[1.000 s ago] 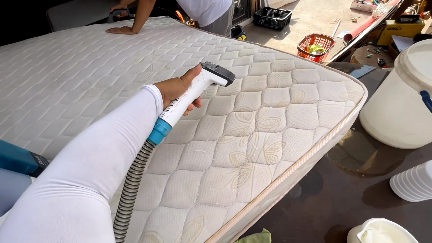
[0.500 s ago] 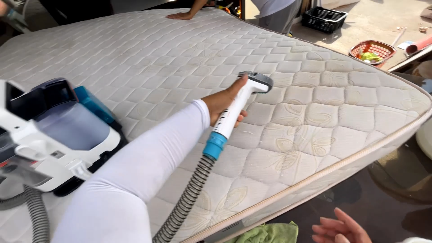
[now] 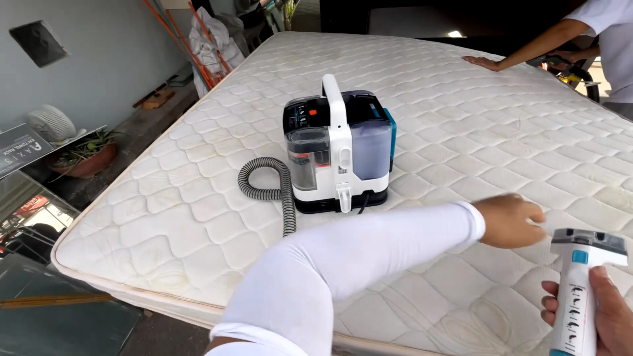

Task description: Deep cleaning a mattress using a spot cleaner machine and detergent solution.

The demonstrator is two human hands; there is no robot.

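We see a white quilted mattress (image 3: pixel 198 198) carrying a portable upholstery cleaner (image 3: pixel 339 155), its grey ribbed hose (image 3: pixel 277 191) coiled alongside

A grey wall (image 3: pixel 99 39) stands at the left, with a potted plant (image 3: pixel 89 155) and a white fan (image 3: pixel 51 123) below it in daylight.

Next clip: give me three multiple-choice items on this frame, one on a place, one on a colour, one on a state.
1. Where does the cleaning machine stand?
A. on the mattress
B. on the floor
C. on a chair

2. What colour is the hose?
A. red
B. grey
C. yellow

3. What does the right hand do?
A. hangs free
B. presses the mattress flat
C. grips the nozzle

Key: 1 A, it sits on the quilted top; 2 B, its ribbed loop is grey; 3 C, its fingers wrap the white handle, while the left hand is over the mattress.
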